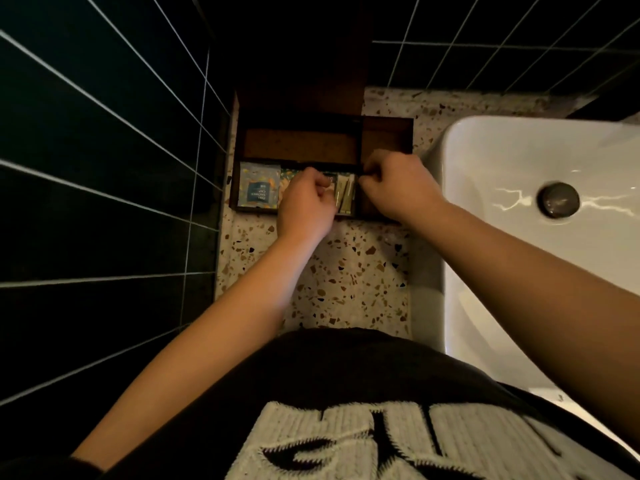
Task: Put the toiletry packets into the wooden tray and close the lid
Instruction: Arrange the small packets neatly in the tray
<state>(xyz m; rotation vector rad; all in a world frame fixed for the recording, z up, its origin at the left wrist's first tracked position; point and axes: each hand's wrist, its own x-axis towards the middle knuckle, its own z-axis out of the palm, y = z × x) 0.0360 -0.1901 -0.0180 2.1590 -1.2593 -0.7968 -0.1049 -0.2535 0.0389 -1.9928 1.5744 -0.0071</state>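
Left hand (304,202) curled over the middle of the wooden tray (384,140), fingers hidden; cannot tell what is held. Right hand (398,187) pinched at the divider, grip contents unclear. Risk: upright tan packets (346,194) between both hands toppling or sticking up, blocking the raised lid (301,98). Shower cap packet (259,188) flat, left of the left hand. Tray on counter (346,271) beside sink (519,202).

Probably a bathroom: white sink (540,237), dark tiled walls (104,168)
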